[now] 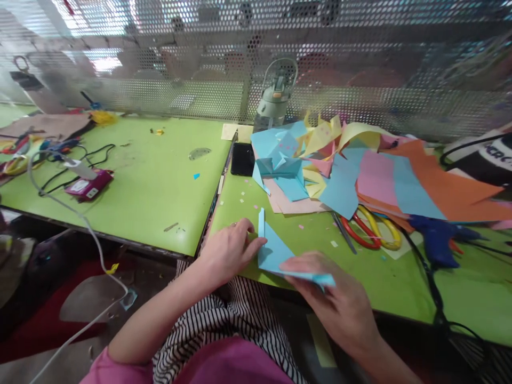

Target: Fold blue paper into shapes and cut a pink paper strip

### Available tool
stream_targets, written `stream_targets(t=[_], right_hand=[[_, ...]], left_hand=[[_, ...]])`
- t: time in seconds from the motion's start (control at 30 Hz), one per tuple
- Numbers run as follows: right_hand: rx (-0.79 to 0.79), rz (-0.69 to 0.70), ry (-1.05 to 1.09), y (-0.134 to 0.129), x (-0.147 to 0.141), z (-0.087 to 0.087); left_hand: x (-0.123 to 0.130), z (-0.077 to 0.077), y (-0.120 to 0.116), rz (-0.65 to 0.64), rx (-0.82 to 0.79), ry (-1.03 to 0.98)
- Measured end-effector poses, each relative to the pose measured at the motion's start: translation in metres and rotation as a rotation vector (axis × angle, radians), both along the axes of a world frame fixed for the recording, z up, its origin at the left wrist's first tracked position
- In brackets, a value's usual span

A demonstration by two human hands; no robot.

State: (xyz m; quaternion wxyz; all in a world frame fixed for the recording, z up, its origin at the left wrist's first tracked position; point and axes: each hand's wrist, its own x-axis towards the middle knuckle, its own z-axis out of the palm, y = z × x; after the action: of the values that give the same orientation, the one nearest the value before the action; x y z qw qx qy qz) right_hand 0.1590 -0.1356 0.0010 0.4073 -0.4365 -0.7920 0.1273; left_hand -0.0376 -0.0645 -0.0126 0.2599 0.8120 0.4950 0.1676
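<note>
A light blue sheet of paper [274, 248] lies at the table's near edge, with folded strips along its left side and its near side. My left hand [230, 248] is at its left side, fingers curled, the thumb tip on the folded strip. My right hand [332, 298] pinches the near folded strip between thumb and fingers, slightly blurred. Just beyond the sheet, small paper scraps are scattered on the green table. Scissors with red and yellow handles [366, 229] lie to the right, beyond my right hand.
Coloured paper sheets [376, 176] and folded blue pieces [282, 170] are piled at the back right. A black phone [242, 159] and a bottle [274, 101] stand near them. A blue glue gun [436, 240] with its cable lies right. Left are a purple box [88, 185] and a white cable [94, 240].
</note>
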Motion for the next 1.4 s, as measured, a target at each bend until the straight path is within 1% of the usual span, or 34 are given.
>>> stream_targets(t=[0.07,0.13,0.2,0.3,0.37,0.4,0.43,0.53,0.57,0.6,0.63,0.73,1.0,1.17,1.4], right_hand=[[0.103,0.109,-0.007,-0.009,0.002,-0.006],[0.146,0.200,-0.014,-0.015,0.004,-0.009],[0.138,0.259,-0.018,-0.017,0.005,-0.011],[0.091,0.331,-0.007,-0.017,0.002,-0.009],[0.043,0.343,0.001,-0.017,-0.002,-0.007],[0.009,0.312,0.005,-0.017,-0.004,-0.005],[-0.040,0.251,0.007,-0.016,-0.006,-0.003],[-0.269,-0.044,0.025,-0.012,-0.010,0.003],[-0.357,-0.121,0.035,-0.009,-0.011,0.005],[-0.437,-0.171,0.049,-0.007,-0.011,0.007],[-0.501,-0.193,0.066,-0.004,-0.011,0.009],[-0.595,-0.190,0.096,0.001,-0.010,0.012],[-0.605,-0.227,0.000,0.002,-0.015,0.015],[-0.594,-0.225,-0.019,0.005,-0.018,0.015],[-0.605,-0.205,-0.011,0.005,-0.020,0.015]], left_hand=[[0.000,0.005,-0.002,0.020,-0.111,-0.081],[-0.001,0.007,-0.003,0.024,-0.194,-0.184],[-0.002,0.004,-0.002,0.020,-0.264,-0.316],[0.000,-0.006,0.000,0.046,-0.373,-0.570],[0.001,-0.012,0.000,0.046,-0.419,-0.684],[0.002,-0.013,-0.001,0.034,-0.424,-0.712],[0.003,-0.013,-0.002,0.015,-0.424,-0.727],[0.005,-0.007,-0.010,-0.041,-0.451,-0.754],[0.006,-0.004,-0.013,-0.045,-0.462,-0.751],[0.006,-0.001,-0.016,-0.042,-0.466,-0.739],[0.006,0.003,-0.019,-0.034,-0.460,-0.720],[0.005,0.009,-0.023,-0.009,-0.404,-0.662],[0.002,0.015,-0.029,-0.047,-0.219,-0.471],[0.001,0.018,-0.034,-0.066,-0.185,-0.465],[0.000,0.014,-0.033,-0.034,-0.136,-0.476]])
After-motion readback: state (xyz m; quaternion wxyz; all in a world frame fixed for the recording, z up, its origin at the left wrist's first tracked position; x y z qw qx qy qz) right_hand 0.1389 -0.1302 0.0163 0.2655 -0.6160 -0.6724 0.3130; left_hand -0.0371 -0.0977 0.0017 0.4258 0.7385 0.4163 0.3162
